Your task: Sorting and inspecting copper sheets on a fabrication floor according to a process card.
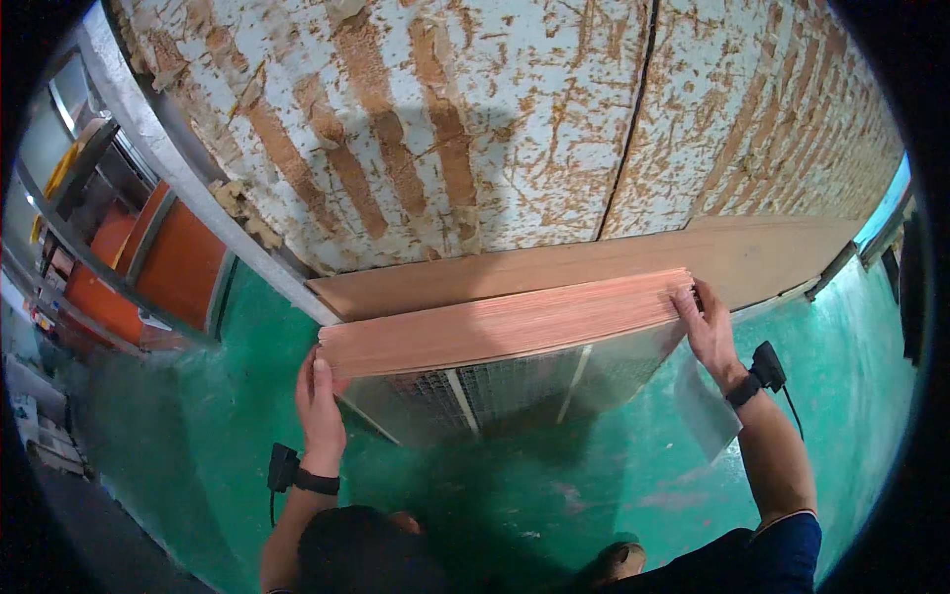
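Note:
A thick stack of thin panels (pixel 505 319) stands on edge in front of me, its many fine copper-pink edges facing up. Its near face has dark patterned blocks split by pale strips. My left hand (pixel 320 406) grips the stack's left end, thumb on the near side and fingers partly hidden behind the corner. At the right end, my right hand (pixel 708 332) is closed around the corner, its thumb over the top edge. A grey translucent sheet (pixel 707 411) is beside my right wrist; what it is attached to is unclear. Each wrist wears a black strap with a small device.
Behind the stack runs a brown board (pixel 762 259) along the foot of a scuffed, peeling white-and-brown wall (pixel 554 119). A metal post (pixel 188 158) slants at the left, with an orange-panelled rack (pixel 178 267) beyond it. The floor (pixel 643 505) is glossy green.

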Tool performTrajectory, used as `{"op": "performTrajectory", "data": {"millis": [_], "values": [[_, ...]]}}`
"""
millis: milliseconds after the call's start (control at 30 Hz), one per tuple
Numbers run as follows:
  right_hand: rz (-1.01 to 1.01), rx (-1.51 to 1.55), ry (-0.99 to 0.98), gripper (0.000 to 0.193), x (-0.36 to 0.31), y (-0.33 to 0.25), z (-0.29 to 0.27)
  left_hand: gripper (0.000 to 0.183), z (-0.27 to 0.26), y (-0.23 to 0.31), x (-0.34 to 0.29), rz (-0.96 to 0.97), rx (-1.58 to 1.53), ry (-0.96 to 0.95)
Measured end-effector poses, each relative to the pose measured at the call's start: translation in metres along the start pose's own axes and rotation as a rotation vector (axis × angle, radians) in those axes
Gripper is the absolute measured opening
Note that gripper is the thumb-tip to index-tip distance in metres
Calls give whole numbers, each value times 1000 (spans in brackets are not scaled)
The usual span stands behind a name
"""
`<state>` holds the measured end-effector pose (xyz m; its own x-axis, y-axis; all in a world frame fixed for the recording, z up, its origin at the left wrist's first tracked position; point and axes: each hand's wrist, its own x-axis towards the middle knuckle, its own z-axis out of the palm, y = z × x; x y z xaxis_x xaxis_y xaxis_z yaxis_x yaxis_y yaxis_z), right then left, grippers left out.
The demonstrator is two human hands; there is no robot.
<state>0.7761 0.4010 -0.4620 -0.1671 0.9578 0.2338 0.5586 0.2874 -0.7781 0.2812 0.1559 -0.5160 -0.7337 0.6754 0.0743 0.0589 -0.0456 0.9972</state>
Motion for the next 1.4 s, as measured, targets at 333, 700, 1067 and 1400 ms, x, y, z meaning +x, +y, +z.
{"op": "performTrajectory", "data": {"millis": [333, 700, 1067, 1400], "values": [[292, 125, -100, 75, -26, 5, -13, 48, -12, 23, -23, -100, 155, 3], [288, 10, -150, 61, -42, -7, -26, 26, -12, 52, -42, -86, 268, -18], [327, 266, 6, 60, -49, 10, -23, 16, -42, 35, -38, -80, 170, -119], [489, 304, -38, 46, -42, -4, -15, 23, -7, 47, -33, -87, 116, -8]]}}
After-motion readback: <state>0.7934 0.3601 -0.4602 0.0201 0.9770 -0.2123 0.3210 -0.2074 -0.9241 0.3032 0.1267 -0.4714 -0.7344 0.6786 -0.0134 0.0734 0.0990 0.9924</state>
